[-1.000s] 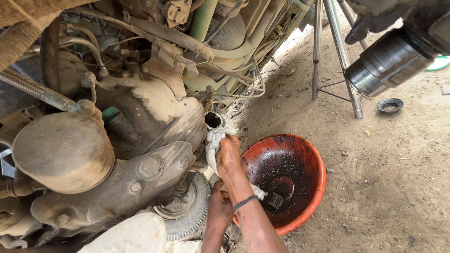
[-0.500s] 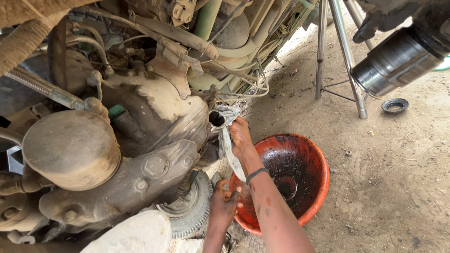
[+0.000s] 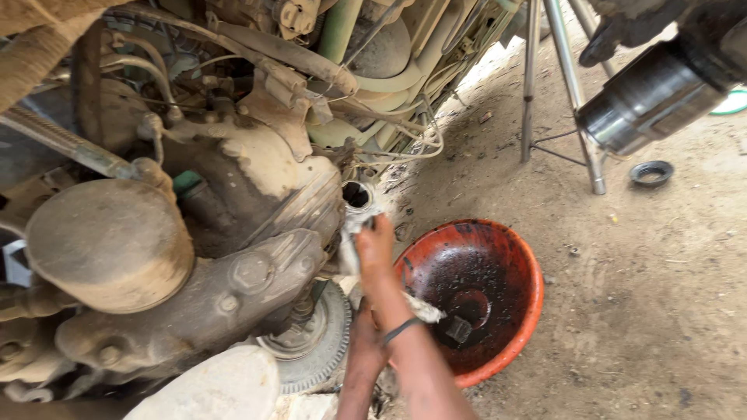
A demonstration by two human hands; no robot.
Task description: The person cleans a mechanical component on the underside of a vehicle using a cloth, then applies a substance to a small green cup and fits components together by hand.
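Dirt floor [image 3: 661,311] under dusty engine [image 3: 233,233]. Right hand [image 3: 375,257], fingers pressed on white rag [image 3: 350,233], has moved up to round port [image 3: 356,194]. Left hand [image 3: 364,342] low, fingers unclear. Red basin [image 3: 521,257] beside: wiping underway.

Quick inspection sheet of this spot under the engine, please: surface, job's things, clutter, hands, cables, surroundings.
Surface: bare dirt ground, oil-stained near the engine.
Job's things: whitish rag at a round opening on the mud-caked engine; red basin with dark oil below.
Clutter: small black ring on the ground.
Hands: right hand presses the rag; left hand sits lower, mostly hidden.
Cables: loose pale wires above the opening.
Surroundings: metal stand legs; dark cylinder top right.
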